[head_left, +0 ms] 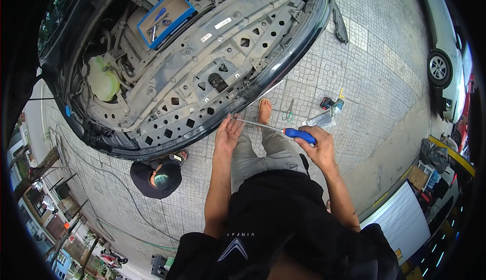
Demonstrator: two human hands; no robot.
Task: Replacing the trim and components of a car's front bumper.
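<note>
A screwdriver with a blue handle, an orange-red collar and a long metal shaft lies across the front of my body. Its handle is in my right hand, fingers wrapped round it. The shaft points left toward my left hand, whose fingers are curled at the tip. Whether those fingers pinch the tip or some small part there is too small to tell. My left hand is beside the front edge of a car's open engine bay, close to the perforated metal crosspiece.
A blue tray with tools rests on the engine bay. Scissors, a cordless drill and a clear plastic bag lie on the paving. Another person crouches at left by the bumper. A parked car stands at right.
</note>
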